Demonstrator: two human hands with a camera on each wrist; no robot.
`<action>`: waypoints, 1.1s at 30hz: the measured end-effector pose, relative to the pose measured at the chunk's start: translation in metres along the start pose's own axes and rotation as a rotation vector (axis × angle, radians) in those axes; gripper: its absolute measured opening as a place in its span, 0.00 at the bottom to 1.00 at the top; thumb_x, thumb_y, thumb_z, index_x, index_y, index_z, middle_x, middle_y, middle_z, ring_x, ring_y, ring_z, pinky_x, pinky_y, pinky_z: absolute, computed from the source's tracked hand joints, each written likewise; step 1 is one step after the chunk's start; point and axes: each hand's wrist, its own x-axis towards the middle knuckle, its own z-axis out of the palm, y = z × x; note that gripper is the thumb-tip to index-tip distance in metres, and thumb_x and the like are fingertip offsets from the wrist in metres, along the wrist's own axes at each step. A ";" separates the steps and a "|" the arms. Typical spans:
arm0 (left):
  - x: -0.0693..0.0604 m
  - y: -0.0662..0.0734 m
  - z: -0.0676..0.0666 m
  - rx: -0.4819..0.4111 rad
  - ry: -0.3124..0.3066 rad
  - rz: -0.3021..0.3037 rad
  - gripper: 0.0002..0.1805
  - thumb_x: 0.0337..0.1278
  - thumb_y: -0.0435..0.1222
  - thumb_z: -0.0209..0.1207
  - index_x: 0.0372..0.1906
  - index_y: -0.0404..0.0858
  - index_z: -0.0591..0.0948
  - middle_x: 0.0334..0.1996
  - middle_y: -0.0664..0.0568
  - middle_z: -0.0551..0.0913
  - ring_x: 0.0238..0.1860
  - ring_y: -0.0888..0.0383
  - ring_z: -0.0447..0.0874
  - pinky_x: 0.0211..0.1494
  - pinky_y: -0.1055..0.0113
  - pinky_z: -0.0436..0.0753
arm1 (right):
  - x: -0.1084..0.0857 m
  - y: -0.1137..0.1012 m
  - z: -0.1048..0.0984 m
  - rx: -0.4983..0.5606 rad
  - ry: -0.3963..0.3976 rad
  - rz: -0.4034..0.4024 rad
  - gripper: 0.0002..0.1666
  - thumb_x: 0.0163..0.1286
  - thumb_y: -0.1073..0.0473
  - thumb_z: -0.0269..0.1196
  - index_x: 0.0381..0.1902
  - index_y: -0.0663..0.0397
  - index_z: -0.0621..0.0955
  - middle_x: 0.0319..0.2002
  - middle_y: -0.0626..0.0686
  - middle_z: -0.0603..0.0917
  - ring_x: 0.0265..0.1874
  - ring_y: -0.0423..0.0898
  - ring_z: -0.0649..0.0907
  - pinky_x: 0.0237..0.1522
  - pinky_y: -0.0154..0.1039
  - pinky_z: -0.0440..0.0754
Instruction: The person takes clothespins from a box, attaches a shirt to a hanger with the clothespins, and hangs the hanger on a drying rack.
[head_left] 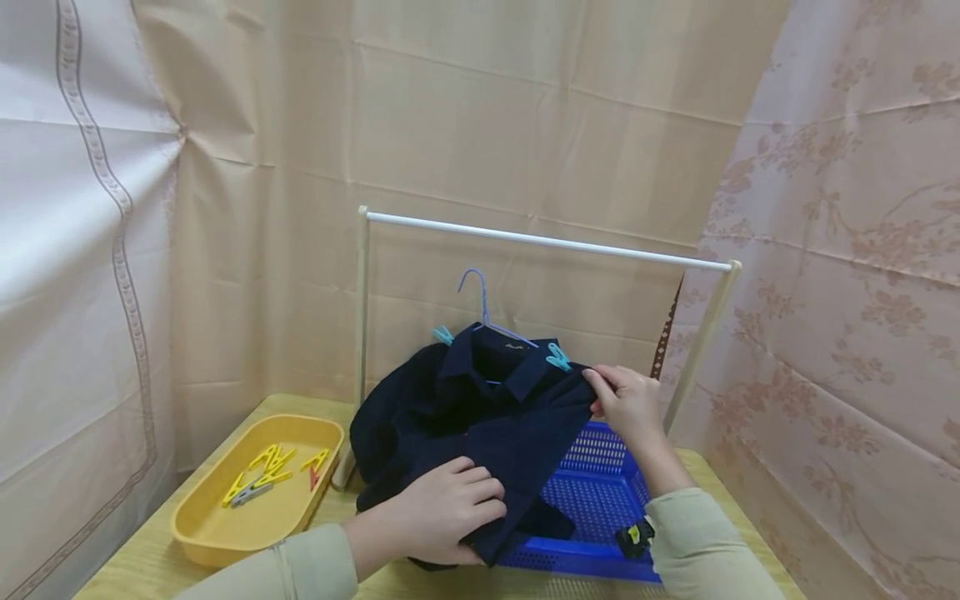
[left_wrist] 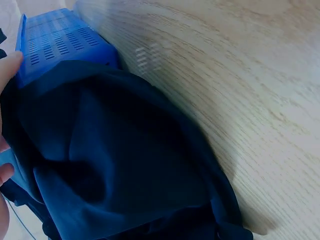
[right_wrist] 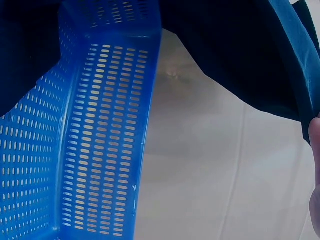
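Observation:
A dark navy collared shirt is on a blue wire hanger, whose hook stands free below the rack's white bar. Light-blue clothespins are clipped at both shoulders. My right hand pinches the shirt near the shoulder at the right, thumb and fingers on the cloth. Lower down, my left hand grips the front of the shirt, with its fingers bent over the fabric. Dark folds of the shirt fill much of the left wrist view. Only a bit of the right thumb shows in the right wrist view.
The rack's white bar spans two pale posts. A blue perforated basket lies behind and right of the shirt, with a small black-and-yellow object at its edge. At left, a yellow tray holds several yellow, grey and red clothespins.

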 end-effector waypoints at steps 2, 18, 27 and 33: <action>0.000 0.000 0.000 0.009 0.035 0.014 0.23 0.54 0.59 0.67 0.47 0.49 0.83 0.45 0.60 0.80 0.46 0.60 0.76 0.51 0.67 0.74 | 0.000 0.000 0.000 0.007 0.004 -0.004 0.03 0.67 0.66 0.70 0.35 0.60 0.90 0.22 0.50 0.85 0.11 0.34 0.79 0.19 0.21 0.75; -0.010 -0.039 -0.041 -0.062 0.226 -0.133 0.16 0.43 0.33 0.75 0.41 0.45 0.86 0.41 0.57 0.83 0.42 0.57 0.80 0.50 0.64 0.78 | -0.002 0.001 -0.004 0.020 -0.006 0.045 0.03 0.67 0.66 0.70 0.36 0.62 0.90 0.25 0.53 0.86 0.11 0.35 0.79 0.18 0.22 0.76; -0.006 -0.080 -0.085 -0.026 0.334 -0.171 0.13 0.49 0.30 0.73 0.41 0.40 0.85 0.42 0.52 0.83 0.42 0.53 0.80 0.45 0.60 0.79 | 0.000 0.001 -0.005 -0.004 0.005 0.010 0.03 0.67 0.65 0.71 0.35 0.61 0.90 0.23 0.51 0.86 0.11 0.34 0.79 0.19 0.22 0.77; 0.003 -0.099 -0.109 -0.047 0.408 -0.255 0.12 0.52 0.27 0.70 0.42 0.38 0.86 0.42 0.50 0.83 0.41 0.51 0.80 0.41 0.59 0.79 | 0.003 -0.002 -0.004 -0.031 0.015 -0.038 0.03 0.66 0.65 0.71 0.34 0.61 0.90 0.21 0.49 0.85 0.11 0.34 0.79 0.20 0.23 0.77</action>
